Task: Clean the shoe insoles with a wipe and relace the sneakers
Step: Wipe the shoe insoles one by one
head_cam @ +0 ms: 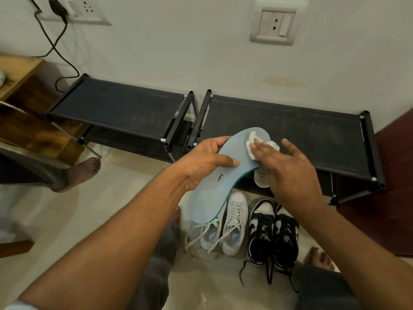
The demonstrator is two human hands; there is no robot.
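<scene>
Insole (225, 175) flex risk
My left hand (205, 162) pinches it mid-length, and my flat right hand (288, 168) presses the wipe (252, 139); pushing hard could buckle it.

You are facing two black shoe racks standing side by side against the far wall, the left rack (118, 108) and the right rack (286, 126), with their end posts nearly touching. A socket plate (82, 10) is sitting high on the wall at far left. A black charger (57, 6) is plugged into it, and its cable (55, 43) is trailing down toward the left rack's corner. Another socket plate (273, 24) is sitting further right. A wooden cabinet (20, 72) is standing at the left, and someone's bare foot (80, 173) is resting on the pale floor (89, 209) beside it.
</scene>
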